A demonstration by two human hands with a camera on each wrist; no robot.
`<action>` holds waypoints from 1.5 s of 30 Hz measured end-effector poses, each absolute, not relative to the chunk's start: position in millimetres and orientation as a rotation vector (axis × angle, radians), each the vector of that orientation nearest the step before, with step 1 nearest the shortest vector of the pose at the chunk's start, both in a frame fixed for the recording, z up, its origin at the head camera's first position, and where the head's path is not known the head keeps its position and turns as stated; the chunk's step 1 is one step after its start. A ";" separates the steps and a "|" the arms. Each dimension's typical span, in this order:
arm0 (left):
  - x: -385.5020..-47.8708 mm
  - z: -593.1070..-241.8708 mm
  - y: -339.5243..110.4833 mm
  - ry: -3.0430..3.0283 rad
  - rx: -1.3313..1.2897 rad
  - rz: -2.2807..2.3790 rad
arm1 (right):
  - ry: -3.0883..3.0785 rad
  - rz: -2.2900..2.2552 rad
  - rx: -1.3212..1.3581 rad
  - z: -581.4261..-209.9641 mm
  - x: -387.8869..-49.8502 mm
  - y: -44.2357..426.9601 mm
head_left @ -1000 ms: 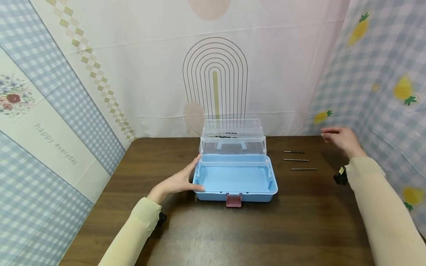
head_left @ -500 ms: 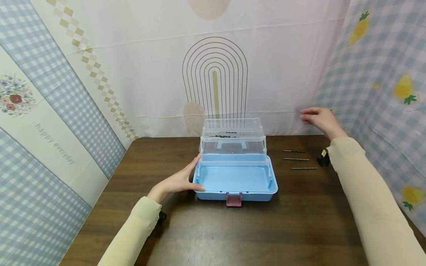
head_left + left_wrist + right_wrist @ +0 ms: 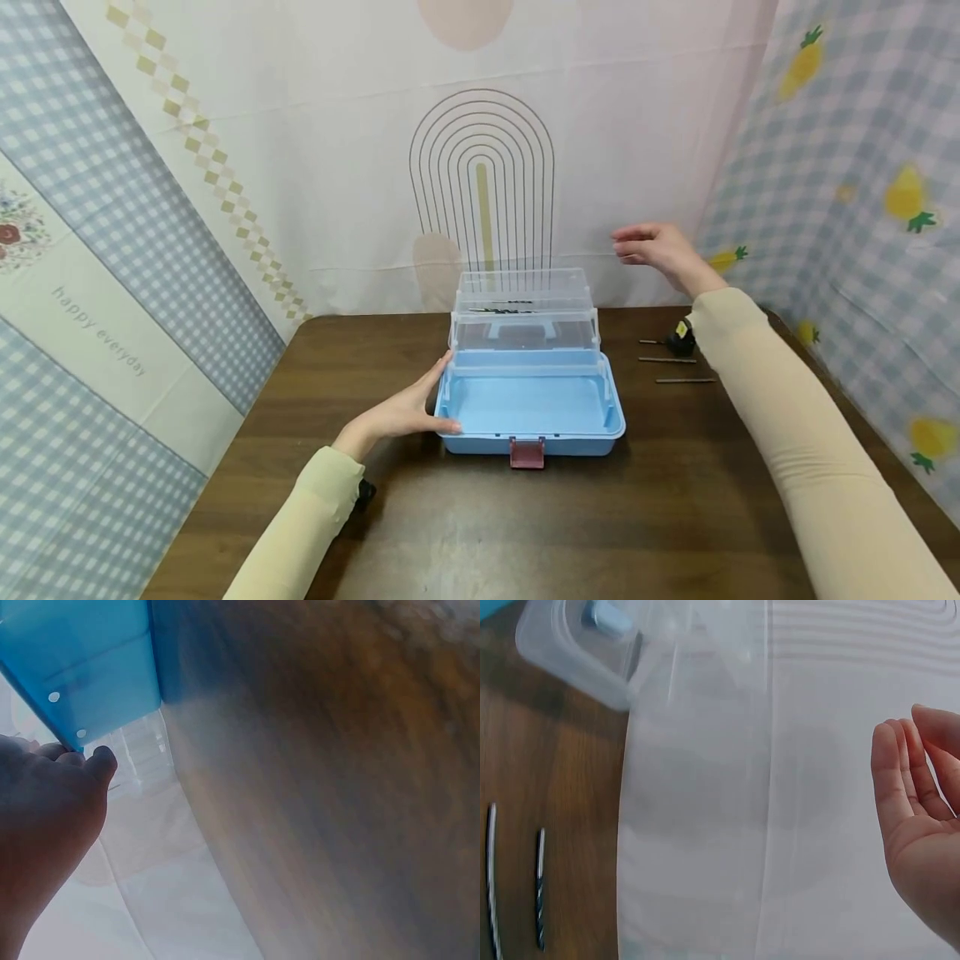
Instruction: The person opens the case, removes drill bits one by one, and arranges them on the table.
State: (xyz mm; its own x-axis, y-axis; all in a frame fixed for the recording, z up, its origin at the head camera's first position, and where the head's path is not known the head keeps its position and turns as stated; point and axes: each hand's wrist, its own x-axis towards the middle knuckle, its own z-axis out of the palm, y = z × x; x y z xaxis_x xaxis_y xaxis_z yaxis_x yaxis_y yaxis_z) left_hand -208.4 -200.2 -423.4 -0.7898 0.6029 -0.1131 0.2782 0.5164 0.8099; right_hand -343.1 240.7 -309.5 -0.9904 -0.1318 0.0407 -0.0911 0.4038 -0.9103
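Note:
A light blue toolbox (image 3: 528,404) with raised clear trays and a maroon latch stands open on the table. My left hand (image 3: 401,412) grips its left end, thumb on the front rim and fingers along the side. Dark drill bits (image 3: 504,312) lie in the clear upper trays. My right hand (image 3: 656,247) is raised behind and to the right of the box, apart from it, fingers slightly bent, nothing visible in them. On the table to the right lie drill bits (image 3: 667,360); the right sleeve's wrist camera partly covers the rear one. Two drill bits (image 3: 540,889) appear in the right wrist view.
The dark wooden table (image 3: 480,525) ends at the back against a pale patterned cloth (image 3: 360,200). Checked cloth (image 3: 847,208) hangs on the right, with another checked cloth (image 3: 112,167) on the left.
My right hand has moved left, and up in the head view, from beyond the loose drill bits toward the toolbox. My left hand stays on the box.

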 end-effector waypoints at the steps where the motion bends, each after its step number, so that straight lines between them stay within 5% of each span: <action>1: -205.4 -419.5 -199.3 2.375 0.729 1.171 | 2.582 -1.689 -0.221 -310.4 -342.9 235.9; 45: -200.2 -411.0 -196.5 2.381 0.733 1.184 | 2.629 -1.051 -0.825 -349.1 -336.1 150.4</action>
State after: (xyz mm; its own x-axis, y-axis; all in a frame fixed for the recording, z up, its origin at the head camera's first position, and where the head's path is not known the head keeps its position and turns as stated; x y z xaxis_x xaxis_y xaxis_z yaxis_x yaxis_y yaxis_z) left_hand -200.2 -196.5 -411.0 -0.7911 0.6029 -0.1032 0.2816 0.5087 0.8136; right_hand -336.1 150.4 -349.1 -0.8264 -0.5625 0.0273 -0.4262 0.5930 -0.6832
